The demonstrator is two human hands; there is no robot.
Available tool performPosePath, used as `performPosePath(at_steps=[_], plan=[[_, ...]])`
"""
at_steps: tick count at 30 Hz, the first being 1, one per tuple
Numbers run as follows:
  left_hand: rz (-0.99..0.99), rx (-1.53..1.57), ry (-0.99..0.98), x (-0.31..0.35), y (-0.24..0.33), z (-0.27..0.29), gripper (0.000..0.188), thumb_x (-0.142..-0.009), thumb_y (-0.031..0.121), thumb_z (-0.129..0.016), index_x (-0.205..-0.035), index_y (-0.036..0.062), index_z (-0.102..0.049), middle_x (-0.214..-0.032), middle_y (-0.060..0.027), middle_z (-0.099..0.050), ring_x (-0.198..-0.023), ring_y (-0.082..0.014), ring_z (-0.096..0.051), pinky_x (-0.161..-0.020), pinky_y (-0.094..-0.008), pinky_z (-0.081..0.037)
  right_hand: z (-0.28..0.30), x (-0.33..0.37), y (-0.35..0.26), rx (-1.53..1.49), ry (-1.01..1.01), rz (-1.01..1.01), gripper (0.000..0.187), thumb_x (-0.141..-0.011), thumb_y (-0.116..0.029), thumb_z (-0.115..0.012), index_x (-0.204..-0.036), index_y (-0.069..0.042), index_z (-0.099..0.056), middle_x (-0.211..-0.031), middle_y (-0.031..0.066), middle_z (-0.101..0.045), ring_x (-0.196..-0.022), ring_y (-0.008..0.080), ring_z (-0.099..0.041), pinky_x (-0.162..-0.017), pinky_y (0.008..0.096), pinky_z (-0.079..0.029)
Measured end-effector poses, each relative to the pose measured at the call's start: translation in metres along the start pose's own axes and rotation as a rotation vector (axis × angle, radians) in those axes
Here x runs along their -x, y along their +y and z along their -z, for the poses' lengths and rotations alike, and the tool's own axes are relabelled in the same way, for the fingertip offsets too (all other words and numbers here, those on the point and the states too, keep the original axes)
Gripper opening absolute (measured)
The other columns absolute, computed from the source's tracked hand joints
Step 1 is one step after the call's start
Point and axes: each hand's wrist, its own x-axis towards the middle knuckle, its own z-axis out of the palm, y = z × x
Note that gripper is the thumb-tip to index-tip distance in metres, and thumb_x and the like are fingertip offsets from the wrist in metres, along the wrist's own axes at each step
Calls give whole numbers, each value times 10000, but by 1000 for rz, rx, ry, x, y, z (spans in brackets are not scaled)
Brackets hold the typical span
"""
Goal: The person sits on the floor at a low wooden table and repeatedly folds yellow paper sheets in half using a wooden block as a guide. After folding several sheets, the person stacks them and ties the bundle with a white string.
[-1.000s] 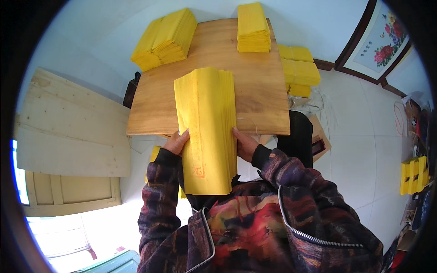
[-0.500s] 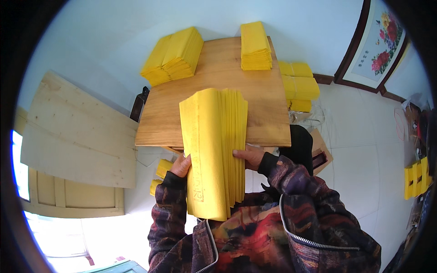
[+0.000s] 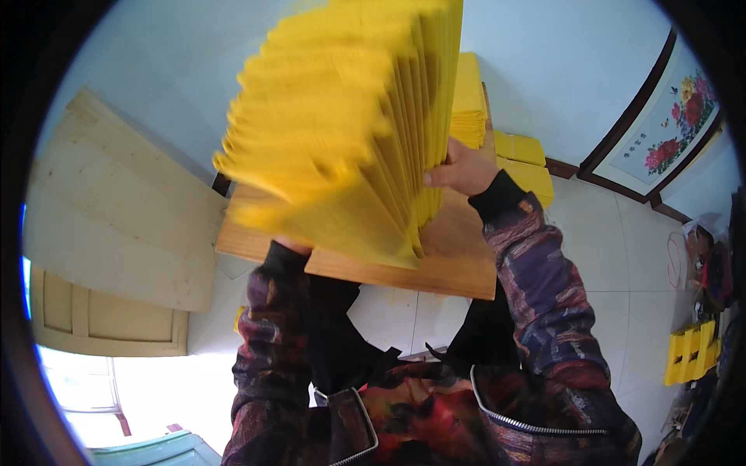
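Observation:
A thick stack of folded yellow paper sheets [image 3: 334,101] is lifted in front of me above the table, its folds fanned apart and partly blurred. My right hand [image 3: 462,169] grips the stack's right side, the thumb pressed on the sheet edges. Beneath the lower left corner shows a bit of my left hand [image 3: 294,245], holding the stack from that side; its fingers are hidden. The wooden table [image 3: 458,260] lies under the stack, mostly covered from sight by it.
Another yellow paper pile [image 3: 468,101] sits at the table's back right. More yellow bundles [image 3: 528,175] are beside the table on the right. A large pale board [image 3: 124,202] leans at the left. A framed flower picture [image 3: 660,124] and a yellow slotted object [image 3: 690,349] are farther right.
Both hands have raised the paper stack up and away from my body, over the table. It has tilted and spread open, now hiding the back left pile. The view has shifted a little.

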Motion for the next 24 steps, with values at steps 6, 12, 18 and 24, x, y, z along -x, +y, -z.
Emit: performPosePath(at_steps=[6,12,18,24], plan=[[89,83,34,2,-33,-12,448,-764,222,-717,-1099,-16,-539,-1008,-96,-628,-931,-173,-583,-798,-318,-471,28,3,66,-136,-42,-148,790,-714,-405,-729,-1308,-27,-371,-1176,48,-494,-1082,166,-437,-930,294,-348],[114,91,49,-2,-28,-12,465,-761,238,-720,-1102,-18,-535,-1003,-103,-629,-922,-182,-588,-791,-321,-473,47,-4,70,-129,-13,18,851,-693,-494,-720,-1312,-31,-364,-1156,36,-476,-1052,171,-428,-901,282,-351],[133,73,85,27,-2,-9,482,-757,253,-722,-1104,-20,-530,-998,-109,-630,-912,-191,-593,-784,-324,-475,43,-1,74,-140,-7,18,828,-680,-505,-725,-1274,-29,-402,-1136,30,-491,-1030,157,-437,-867,282,-366],[137,54,123,64,28,-6,499,-753,268,-724,-1107,-22,-526,-992,-116,-631,-903,-200,-598,-777,-326,-477,47,-2,82,-142,-83,-54,682,-708,-385,-743,-1216,-13,-480,-1097,30,-549,-1014,144,-485,-849,278,-405]])
